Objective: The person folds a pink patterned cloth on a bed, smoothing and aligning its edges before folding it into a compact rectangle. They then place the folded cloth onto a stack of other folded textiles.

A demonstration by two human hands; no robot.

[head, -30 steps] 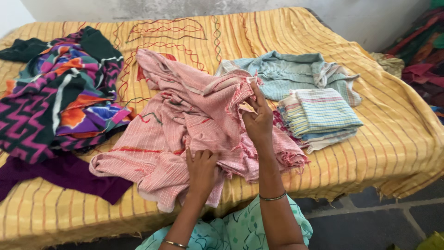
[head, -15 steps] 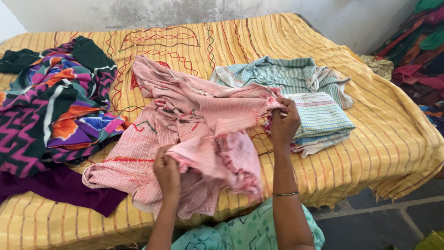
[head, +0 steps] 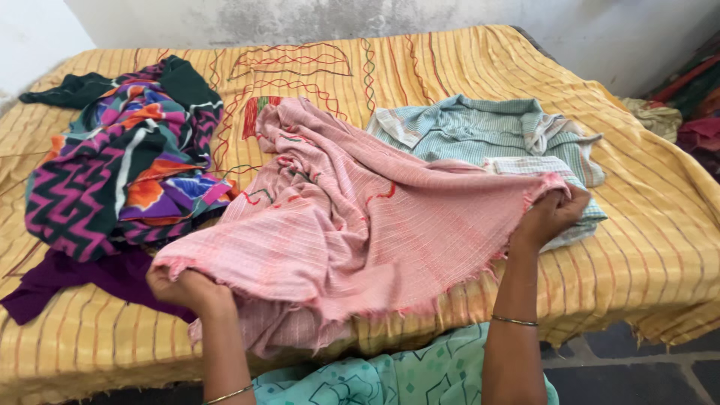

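Two hands held a pink cloth (head: pixel 352 225) spread wide over the bed (head: pixel 660 225).

The left hand (head: pixel 187 289) was closed tight on one frayed corner, and the right hand (head: pixel 546 217) was closed tight on the other. The cloth hung between them, with its far part lying on the bed. A bright zigzag cloth (head: pixel 112 172) lay beyond the left hand. A folded striped cloth (head: pixel 585 217) sat just behind the right hand.

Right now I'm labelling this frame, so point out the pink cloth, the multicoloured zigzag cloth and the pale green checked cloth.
pink cloth (head: pixel 360 225), head view, middle of the stretched panel
multicoloured zigzag cloth (head: pixel 112 165), head view, centre of the heap
pale green checked cloth (head: pixel 465 127), head view, upper crumpled part
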